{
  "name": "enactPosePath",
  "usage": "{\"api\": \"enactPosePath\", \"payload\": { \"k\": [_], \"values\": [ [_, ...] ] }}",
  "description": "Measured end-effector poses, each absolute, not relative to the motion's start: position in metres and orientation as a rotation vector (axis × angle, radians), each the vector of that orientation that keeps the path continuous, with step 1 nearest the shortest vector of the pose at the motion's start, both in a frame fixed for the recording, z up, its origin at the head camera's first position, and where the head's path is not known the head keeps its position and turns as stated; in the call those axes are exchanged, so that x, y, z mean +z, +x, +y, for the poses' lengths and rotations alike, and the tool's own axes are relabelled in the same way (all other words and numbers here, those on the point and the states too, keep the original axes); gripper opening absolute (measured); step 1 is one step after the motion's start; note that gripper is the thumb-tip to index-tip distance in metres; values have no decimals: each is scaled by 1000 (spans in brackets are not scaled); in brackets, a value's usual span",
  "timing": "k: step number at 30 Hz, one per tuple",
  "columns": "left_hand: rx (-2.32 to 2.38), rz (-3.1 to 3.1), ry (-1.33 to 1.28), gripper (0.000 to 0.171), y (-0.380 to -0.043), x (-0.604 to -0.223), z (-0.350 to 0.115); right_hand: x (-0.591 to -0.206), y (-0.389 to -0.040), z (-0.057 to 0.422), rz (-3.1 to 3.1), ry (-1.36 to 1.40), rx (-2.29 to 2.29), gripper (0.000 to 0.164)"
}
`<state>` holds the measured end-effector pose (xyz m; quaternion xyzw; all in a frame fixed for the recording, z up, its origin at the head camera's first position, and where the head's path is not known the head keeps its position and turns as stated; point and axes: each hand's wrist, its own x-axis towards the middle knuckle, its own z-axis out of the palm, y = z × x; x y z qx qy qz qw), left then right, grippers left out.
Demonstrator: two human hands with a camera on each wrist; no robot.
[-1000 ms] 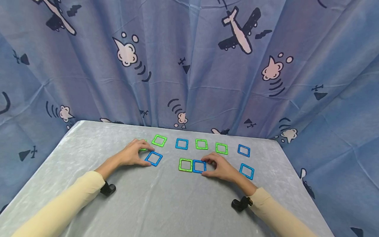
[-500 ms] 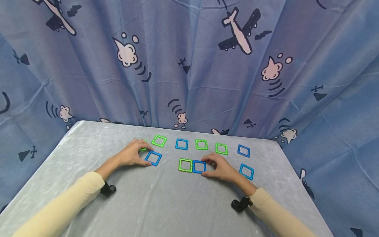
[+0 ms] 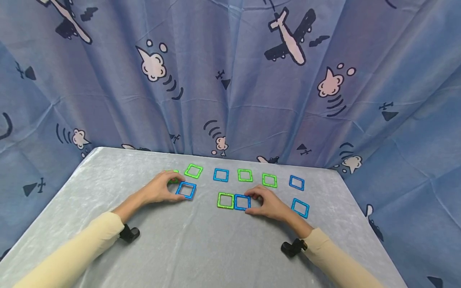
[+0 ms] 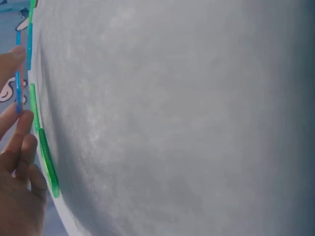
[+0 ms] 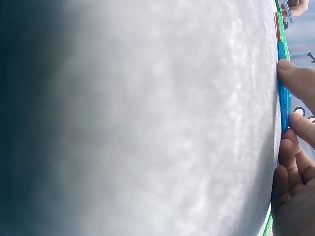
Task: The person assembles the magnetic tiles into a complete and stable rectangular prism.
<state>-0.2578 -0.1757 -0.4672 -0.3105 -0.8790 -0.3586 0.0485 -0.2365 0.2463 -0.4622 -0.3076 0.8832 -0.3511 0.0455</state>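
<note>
In the head view my left hand (image 3: pixel 160 189) pinches a blue square magnetic tile (image 3: pixel 194 191) between thumb and fingers. The left wrist view shows that blue tile (image 4: pixel 18 91) edge-on, slightly off the cloth. A green tile (image 3: pixel 175 181) lies partly hidden behind the left fingers. My right hand (image 3: pixel 269 204) pinches another blue tile (image 3: pixel 240 209) by its near and far edges; it lies flat on the table. A green tile (image 3: pixel 225 207) touches its left side. In the right wrist view, thumb and fingers grip that blue tile (image 5: pixel 282 101).
A loose row of green and blue tiles runs along the back, including a green tile (image 3: pixel 194 165), a blue tile (image 3: pixel 221 181) and a green tile (image 3: pixel 245 181). One blue tile (image 3: pixel 300 216) lies right of my right hand. A patterned curtain (image 3: pixel 230 80) hangs behind the grey-covered table (image 3: pixel 201 252).
The blue tile in my left hand has shifted slightly and turned a little, its near edge lifting. My right hand and its two joined tiles have stayed put.
</note>
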Motion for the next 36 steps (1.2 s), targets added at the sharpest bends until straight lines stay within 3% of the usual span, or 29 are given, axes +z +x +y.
{"api": "enactPosePath", "payload": {
  "k": [36],
  "values": [
    [-1247,-2699,-890,51,-249,-465,-163,-461,-236,246,2688,-896,-1067,51]
  ]
}}
